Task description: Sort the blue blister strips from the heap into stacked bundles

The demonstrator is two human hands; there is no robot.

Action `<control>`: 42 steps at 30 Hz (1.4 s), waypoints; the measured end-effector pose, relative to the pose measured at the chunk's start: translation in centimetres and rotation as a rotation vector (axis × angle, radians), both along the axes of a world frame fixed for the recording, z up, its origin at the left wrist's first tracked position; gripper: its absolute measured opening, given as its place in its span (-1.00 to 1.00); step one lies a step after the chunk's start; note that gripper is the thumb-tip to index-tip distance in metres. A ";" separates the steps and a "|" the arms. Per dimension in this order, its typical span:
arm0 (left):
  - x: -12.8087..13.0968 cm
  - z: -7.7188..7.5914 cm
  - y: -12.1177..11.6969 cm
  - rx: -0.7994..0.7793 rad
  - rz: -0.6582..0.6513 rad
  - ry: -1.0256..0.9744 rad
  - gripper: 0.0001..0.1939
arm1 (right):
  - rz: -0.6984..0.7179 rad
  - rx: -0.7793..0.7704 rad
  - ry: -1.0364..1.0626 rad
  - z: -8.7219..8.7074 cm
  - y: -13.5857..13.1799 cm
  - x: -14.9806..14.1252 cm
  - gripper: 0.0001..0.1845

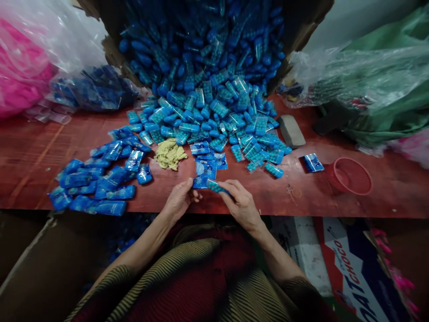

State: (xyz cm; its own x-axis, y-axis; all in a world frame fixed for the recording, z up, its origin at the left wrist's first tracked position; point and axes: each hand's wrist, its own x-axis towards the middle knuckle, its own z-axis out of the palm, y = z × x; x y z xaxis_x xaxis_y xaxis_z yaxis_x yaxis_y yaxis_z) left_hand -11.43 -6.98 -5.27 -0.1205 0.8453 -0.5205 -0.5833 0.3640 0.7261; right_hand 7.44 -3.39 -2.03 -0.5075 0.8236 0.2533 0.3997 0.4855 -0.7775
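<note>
My left hand (180, 198) pinches a small blue printed packet (200, 181) near the table's front edge. In my right hand (241, 203) is a clear tube of blue beads (216, 186), its left end against the packet. More flat blue packets (205, 168) lie just beyond my hands. A large heap of bead-filled tubes (214, 112) with blue ends spills toward me from behind. On the left lies a pile of blue-wrapped tubes (110, 181). A crumpled yellow-green lump (170, 154) sits between that pile and the flat packets.
A red mesh basket (350, 176) and a blue packet stack (312, 163) stand at right. A grey block (291, 131) lies beside the heap. Plastic bags (90, 87) crowd the back left, a green sack (385, 94) the back right. Below the red table (335, 201) are cartons (355, 268).
</note>
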 end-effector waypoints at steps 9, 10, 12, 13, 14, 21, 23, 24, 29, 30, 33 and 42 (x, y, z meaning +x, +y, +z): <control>0.4 -0.4 0.2 -0.078 0.086 -0.108 -0.68 | -0.190 -0.453 0.273 -0.8 0.1 0.5 -0.73; 0.4 -0.5 0.2 -0.094 0.091 -0.114 -0.67 | -0.204 -0.574 0.318 -0.9 0.2 0.6 -0.70; 0.6 -0.5 0.2 -0.128 0.092 -0.121 -0.67 | -0.194 -0.743 0.410 -1.1 0.3 0.7 -0.65; 0.6 -0.5 0.2 -0.143 0.088 -0.124 -0.67 | -0.180 -0.790 0.455 -1.1 0.2 0.7 -0.63; 0.7 -0.5 0.2 -0.154 0.084 -0.128 -0.67 | -0.164 -0.821 0.493 -1.2 0.2 0.7 -0.63; 1.1 -1.0 -0.2 -0.128 0.070 -0.134 -0.64 | -0.130 -0.834 0.487 -0.6 -0.3 0.3 -0.59; 1.1 -1.1 -0.3 -0.107 0.066 -0.141 -0.63 | -0.130 -0.802 0.452 -0.5 -0.3 0.2 -0.59; 1.1 -1.1 -0.3 -0.103 0.068 -0.143 -0.63 | -0.131 -0.782 0.437 -0.5 -0.3 0.2 -0.59; 1.2 -1.0 -0.2 -0.116 0.057 -0.144 -0.62 | -0.133 -0.637 0.392 -1.1 -0.5 0.3 -0.64; 1.2 -1.0 -0.2 -0.113 0.058 -0.143 -0.62 | -0.127 -0.604 0.386 -1.3 -0.6 0.3 -0.65; 1.3 -1.1 -0.3 -0.092 0.077 -0.136 -0.61 | -0.107 -0.540 0.356 -1.5 -0.9 0.3 -0.66; 0.9 -0.3 0.1 0.038 0.090 0.136 -0.60 | -0.143 -0.759 0.259 -1.4 -0.1 0.3 -0.58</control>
